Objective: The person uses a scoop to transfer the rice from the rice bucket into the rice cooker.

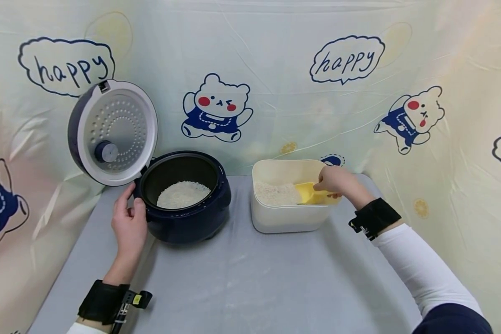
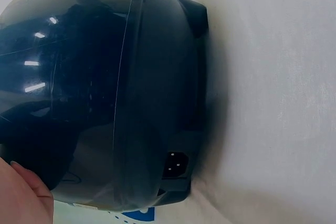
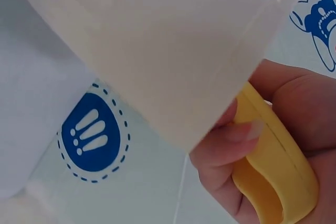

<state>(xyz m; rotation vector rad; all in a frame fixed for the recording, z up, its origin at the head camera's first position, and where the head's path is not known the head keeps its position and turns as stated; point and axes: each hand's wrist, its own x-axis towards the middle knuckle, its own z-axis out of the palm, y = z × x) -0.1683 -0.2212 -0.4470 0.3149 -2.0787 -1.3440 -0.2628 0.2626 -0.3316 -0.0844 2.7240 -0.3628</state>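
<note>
A dark blue rice cooker (image 1: 188, 227) stands left of centre, its round lid (image 1: 121, 116) raised. White rice (image 1: 183, 195) lies inside the pot. My left hand (image 1: 129, 227) rests against the cooker's left side, near the lid hinge; the left wrist view shows a fingertip (image 2: 34, 182) on the glossy wall. To the right, a cream bin (image 1: 290, 219) holds more rice (image 1: 275, 193). Over its right end my right hand (image 1: 338, 181) grips a yellow scoop (image 1: 311, 192) by the handle. That handle (image 3: 283, 166) is clear in the right wrist view, fingers curled round it.
A grey cloth (image 1: 250, 278) covers the table. Behind it hangs a pale curtain (image 1: 275, 116) printed with bears and lettering. A power socket (image 2: 176, 164) is low on the cooker's body. The lid leans back close to the curtain.
</note>
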